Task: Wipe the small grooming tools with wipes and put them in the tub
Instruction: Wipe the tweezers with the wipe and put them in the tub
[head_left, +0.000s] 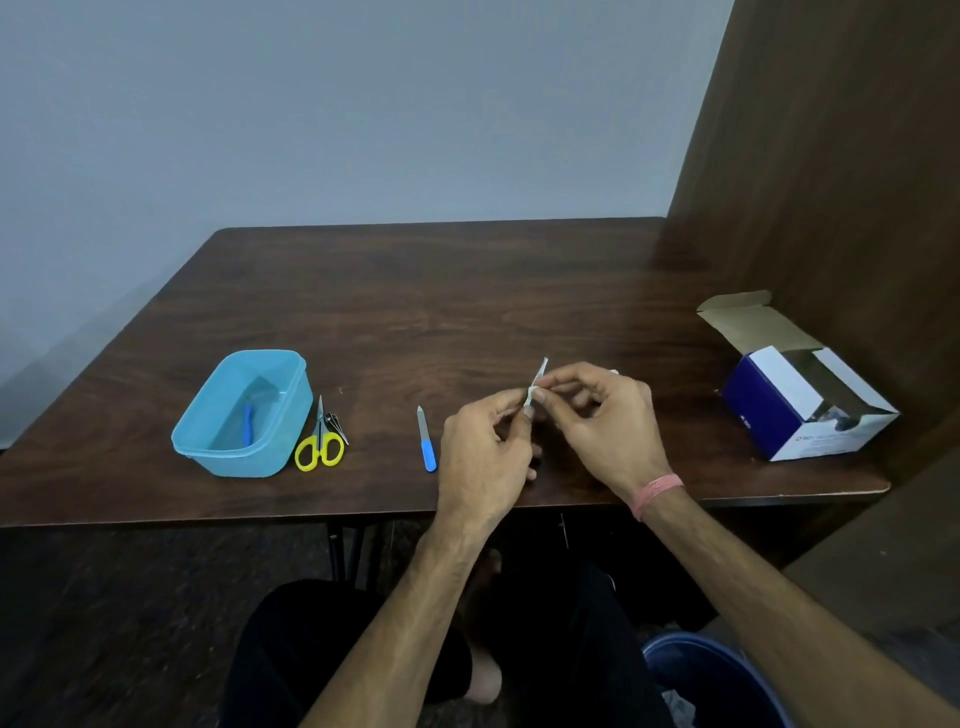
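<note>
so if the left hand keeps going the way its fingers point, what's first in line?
The small wipe packet pinched between left hand and right hand; it's already touching. Beyond that, bare table, though depth is unclear.

Both hands pinch a small wipe packet above the table, beside the nail file.

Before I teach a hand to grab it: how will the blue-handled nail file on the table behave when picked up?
The nail file is thin and lies flat on the table, so it probably needs a fingernail-style pinch. It looks stiff and light. Being flat, it would likely slide rather than roll if pushed.
</note>
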